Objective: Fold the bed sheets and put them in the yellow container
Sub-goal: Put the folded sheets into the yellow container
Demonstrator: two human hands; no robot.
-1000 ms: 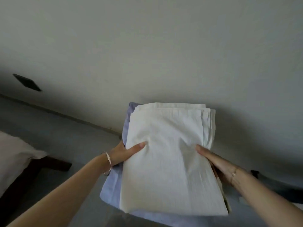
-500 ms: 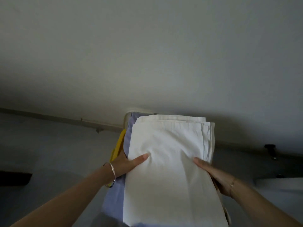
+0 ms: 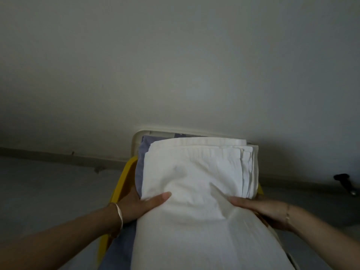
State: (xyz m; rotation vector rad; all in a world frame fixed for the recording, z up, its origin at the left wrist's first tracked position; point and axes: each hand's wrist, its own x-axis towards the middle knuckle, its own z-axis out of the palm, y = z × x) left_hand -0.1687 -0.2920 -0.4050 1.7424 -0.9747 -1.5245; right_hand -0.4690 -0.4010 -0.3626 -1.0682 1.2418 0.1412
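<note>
A folded white sheet (image 3: 194, 182) lies on top of a folded lavender-blue sheet (image 3: 141, 164), and both are held as one stack. My left hand (image 3: 136, 205) grips the stack's left side, thumb on the white cloth, fingers hidden below. My right hand (image 3: 261, 209) grips the right side the same way. The stack hangs over the yellow container (image 3: 121, 184), whose yellow side shows at the left and lower left. A cream lid or rim (image 3: 136, 141) peeks out behind the stack. The container's inside is hidden by the sheets.
A plain pale wall (image 3: 175, 65) fills the upper view, close behind the container. Grey floor (image 3: 48, 191) spreads to the left and right. A small dark object (image 3: 344, 180) sits on the floor at the far right.
The view has swung from the bed side to the wall. The stack has moved forward over the yellow container, which came into sight at the left. Both hands kept their hold.
</note>
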